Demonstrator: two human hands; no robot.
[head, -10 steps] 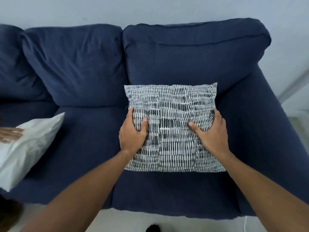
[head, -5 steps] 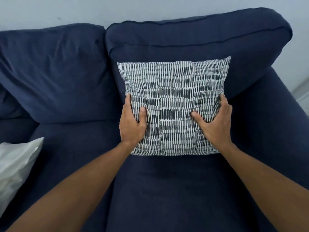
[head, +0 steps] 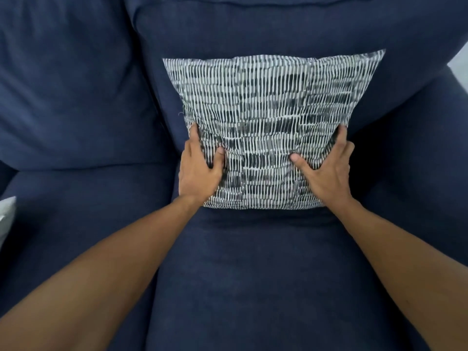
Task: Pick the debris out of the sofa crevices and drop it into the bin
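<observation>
Both forearms reach forward over the navy seat cushion [head: 253, 287]; the left hand [head: 198, 168] and right hand [head: 326, 171] clasp the lower side edges of the patterned throw pillow [head: 273, 117], thumbs across its face, fingers wrapped behind; the pillow leans against the back cushion [head: 278, 29], probably held so as to uncover the crevice behind; neither debris nor bin is visible; a white object [head: 6, 214] lies at far left.
</observation>
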